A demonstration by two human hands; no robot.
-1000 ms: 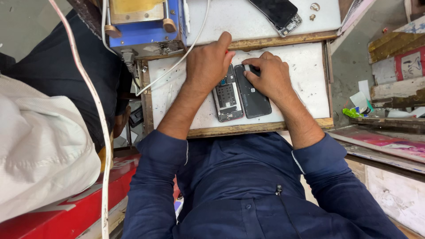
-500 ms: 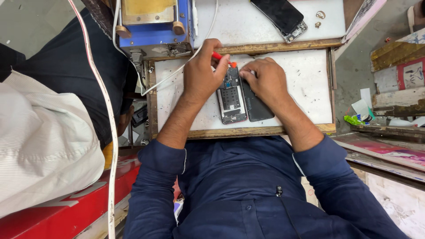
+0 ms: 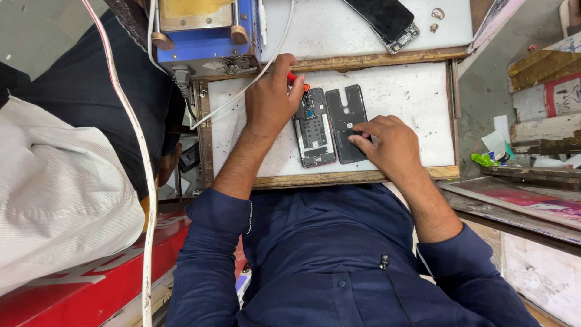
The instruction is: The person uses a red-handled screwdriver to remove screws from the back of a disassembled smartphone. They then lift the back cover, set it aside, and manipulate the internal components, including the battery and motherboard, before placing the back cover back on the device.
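- the left hand (image 3: 272, 103) is closed around a red-handled screwdriver (image 3: 295, 79), its fingers pinched on the handle, with the tip pointing down at the top end of the opened phone (image 3: 315, 130).
- the opened phone lies flat on the white surface (image 3: 411, 91) with its inner frame facing up, roughly midway between the two hands.
- the dark back cover (image 3: 342, 115) lies just beside the phone on its right, and their long edges touch or nearly touch.
- the right hand (image 3: 393, 145) grips nothing. its fingers are loosely bent and their tips rest on the lower part of the back cover, pressing it to the surface.
- judged from this, the step in hand is screw work near the camera end of the phone, with the cover already off and set aside.
- the next move seems to call for a steady, upright tip seated in a small screw head. the phone itself is held by neither hand, so it could slide under pressure.
- whether the tip is actually seated in a screw is too small to tell.
- around the work are a blue machine (image 3: 206, 42) at the upper left, a white cable (image 3: 242, 91) running across the surface towards the left wrist, and a second phone (image 3: 387, 18) well apart at the top.
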